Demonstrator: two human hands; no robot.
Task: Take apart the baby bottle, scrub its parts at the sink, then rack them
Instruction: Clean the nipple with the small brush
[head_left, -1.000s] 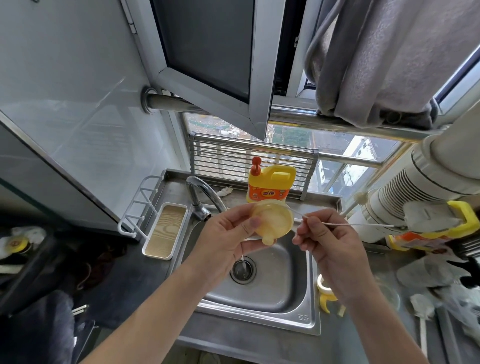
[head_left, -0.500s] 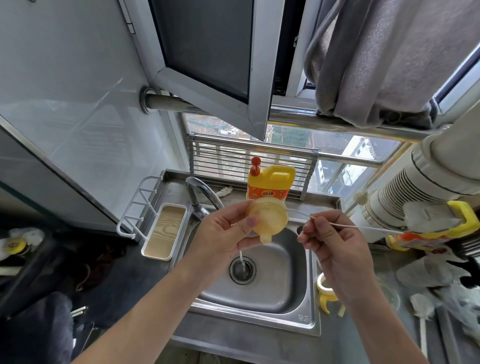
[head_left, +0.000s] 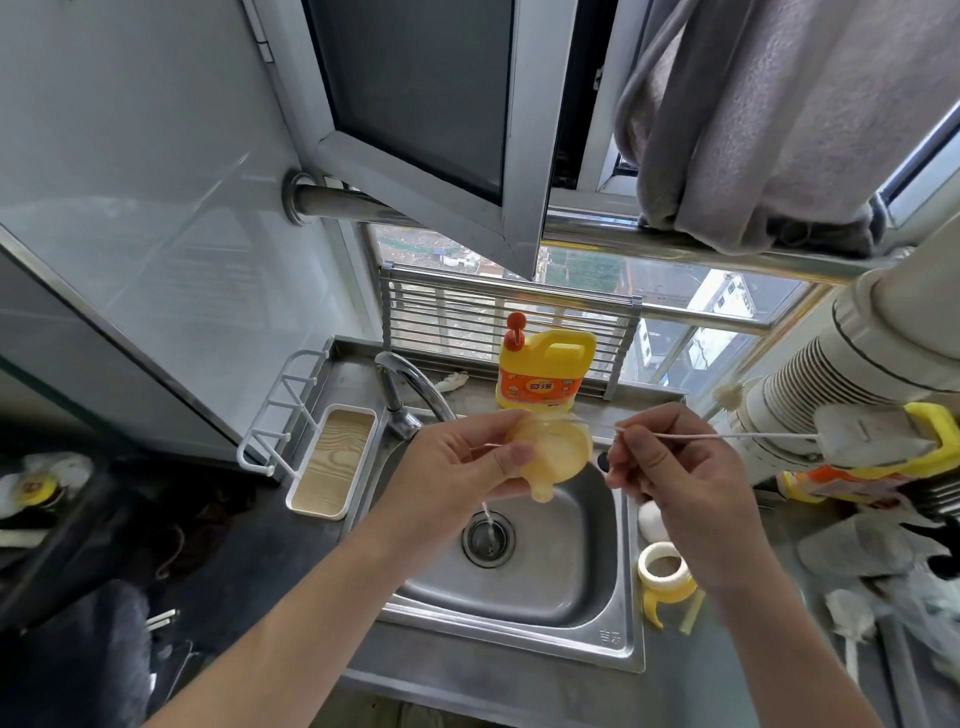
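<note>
Above the steel sink (head_left: 613, 644), my left hand (head_left: 457, 462) grips a yellowish silicone bottle nipple (head_left: 558, 452), tip pointing down. Beside it, my right hand (head_left: 670, 467) pinches a thin wire brush (head_left: 727, 435) whose stem runs off to the right; its tip points at the nipple's rim. A thin trickle of water falls below the nipple toward the drain (head_left: 488, 538). The bottle's yellow-handled collar ring (head_left: 662, 571) stands on the counter right of the sink, with a white part (head_left: 652, 519) just behind it.
The faucet (head_left: 405, 384) arches over the sink's back left. A yellow detergent jug (head_left: 543, 371) stands behind the sink before a metal rack (head_left: 509, 322). A white tray (head_left: 332, 462) sits left. Brushes, gloves and clutter (head_left: 872, 551) crowd the right counter.
Both hands have risen slightly and stayed close together. The right hand has shifted the wire brush a little against the nipple's rim.
</note>
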